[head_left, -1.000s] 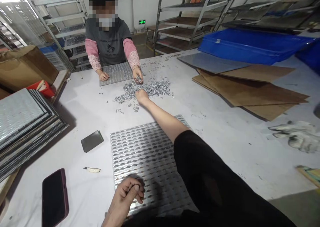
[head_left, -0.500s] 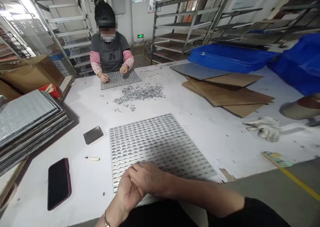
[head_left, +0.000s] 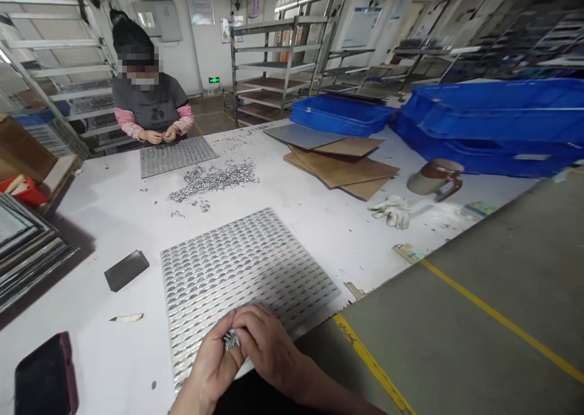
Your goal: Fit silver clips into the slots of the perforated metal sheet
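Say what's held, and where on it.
Small silvery metal pieces, cupped in the bare left hand, bare right hand's fingers over them; which part is gripped can't be told.

the right hand (head_left: 274, 348) has come back from the pile (head_left: 219, 181) at the middle of the tabletop (head_left: 114, 220) to the left hand (head_left: 210, 363), over the near edge of the textured plate (head_left: 241, 263). small metal pieces (head_left: 232, 341) now show in the left palm. the co-worker's hands (head_left: 170, 134), apart before, have met by their panel's (head_left: 177, 155) far edge.
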A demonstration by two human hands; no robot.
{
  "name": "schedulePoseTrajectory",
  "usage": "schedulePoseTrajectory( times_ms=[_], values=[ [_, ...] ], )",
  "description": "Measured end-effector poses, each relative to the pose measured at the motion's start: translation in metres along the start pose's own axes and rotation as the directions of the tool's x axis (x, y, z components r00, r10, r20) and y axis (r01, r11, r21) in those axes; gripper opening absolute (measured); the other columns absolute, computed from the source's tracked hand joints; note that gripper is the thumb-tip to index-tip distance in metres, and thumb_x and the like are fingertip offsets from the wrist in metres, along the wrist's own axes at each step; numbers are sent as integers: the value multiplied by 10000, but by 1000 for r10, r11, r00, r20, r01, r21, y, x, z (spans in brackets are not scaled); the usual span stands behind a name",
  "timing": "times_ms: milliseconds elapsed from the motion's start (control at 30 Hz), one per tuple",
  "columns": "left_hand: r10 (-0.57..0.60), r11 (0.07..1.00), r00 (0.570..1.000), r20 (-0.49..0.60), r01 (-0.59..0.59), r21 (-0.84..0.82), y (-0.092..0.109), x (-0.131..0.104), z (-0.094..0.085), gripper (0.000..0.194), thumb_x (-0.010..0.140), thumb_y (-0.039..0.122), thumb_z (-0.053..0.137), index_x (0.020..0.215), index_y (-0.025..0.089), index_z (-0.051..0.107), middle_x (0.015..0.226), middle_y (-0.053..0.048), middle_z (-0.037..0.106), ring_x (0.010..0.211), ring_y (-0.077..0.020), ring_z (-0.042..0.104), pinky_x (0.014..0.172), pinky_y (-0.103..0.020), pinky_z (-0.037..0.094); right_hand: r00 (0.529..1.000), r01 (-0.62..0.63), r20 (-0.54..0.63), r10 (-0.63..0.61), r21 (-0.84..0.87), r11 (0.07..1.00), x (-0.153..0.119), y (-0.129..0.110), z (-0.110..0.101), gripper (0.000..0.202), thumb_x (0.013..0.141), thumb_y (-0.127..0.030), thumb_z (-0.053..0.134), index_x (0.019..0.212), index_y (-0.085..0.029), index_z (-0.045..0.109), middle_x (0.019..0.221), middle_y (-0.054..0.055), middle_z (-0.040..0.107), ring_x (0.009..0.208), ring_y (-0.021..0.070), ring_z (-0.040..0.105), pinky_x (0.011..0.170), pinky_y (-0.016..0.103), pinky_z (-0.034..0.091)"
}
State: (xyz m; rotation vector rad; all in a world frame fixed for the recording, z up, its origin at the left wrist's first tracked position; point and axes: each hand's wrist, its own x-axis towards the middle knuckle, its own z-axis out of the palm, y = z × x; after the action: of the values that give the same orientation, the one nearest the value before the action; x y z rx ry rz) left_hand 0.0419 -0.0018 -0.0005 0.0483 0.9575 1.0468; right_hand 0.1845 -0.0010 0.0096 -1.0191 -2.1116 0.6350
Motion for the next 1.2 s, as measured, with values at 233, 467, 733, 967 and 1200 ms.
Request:
schedulePoseTrajectory(
  times_ms=[233, 467, 733, 967, 1200],
  values=[
    [-88, 981, 988, 124, 65, 181, 4, -5, 5, 233, 759, 275, 792, 739, 145, 600, 636, -5, 584, 461, -50, 448, 377, -138, 227, 966, -249, -38, 254, 108, 962, -1, 18, -24, 132, 952, -230, 511, 825, -215, 547, 765, -19, 615, 724, 132, 571, 746, 265, 438],
    [-156, 964, 987, 39, 143, 222, 2, -6, 7, 205, 774, 281, 779, 863, 159, 642, 778, -44, 649, 611, -89, 561, 546, -164, 406, 909, -416, 140, 392, 355, 837, 5, 25, -33, 181, 911, -259, 528, 745, -212, 475, 604, -63, 538, 504, 88, 485, 514, 205, 384],
    [-140, 960, 989, 50, 123, 250, 6, -6, 0, 176, 757, 259, 791, 794, 155, 654, 734, -25, 610, 576, -77, 504, 510, -167, 369, 918, -378, -70, 390, 143, 915, 4, 97, -55, 229, 973, -321, 453, 940, -193, 640, 845, 33, 666, 749, 156, 604, 741, 280, 465],
    [-128, 974, 992, -23, 130, 186, 7, 1, -5, 191, 720, 233, 819, 808, 139, 679, 747, -42, 608, 603, -93, 529, 523, -177, 418, 912, -403, -80, 401, 0, 915, 39, 150, -77, 150, 884, -208, 502, 815, -181, 632, 639, -15, 624, 577, 136, 565, 603, 237, 445],
    [-124, 981, 991, -56, 131, 145, 9, 5, -8, 161, 718, 198, 822, 793, 139, 692, 744, -47, 619, 615, -92, 549, 547, -166, 449, 943, -333, -47, 330, -85, 939, 62, 169, -66, 152, 869, -156, 534, 747, -182, 620, 785, 44, 658, 788, 180, 590, 742, 280, 442]
  ],
)
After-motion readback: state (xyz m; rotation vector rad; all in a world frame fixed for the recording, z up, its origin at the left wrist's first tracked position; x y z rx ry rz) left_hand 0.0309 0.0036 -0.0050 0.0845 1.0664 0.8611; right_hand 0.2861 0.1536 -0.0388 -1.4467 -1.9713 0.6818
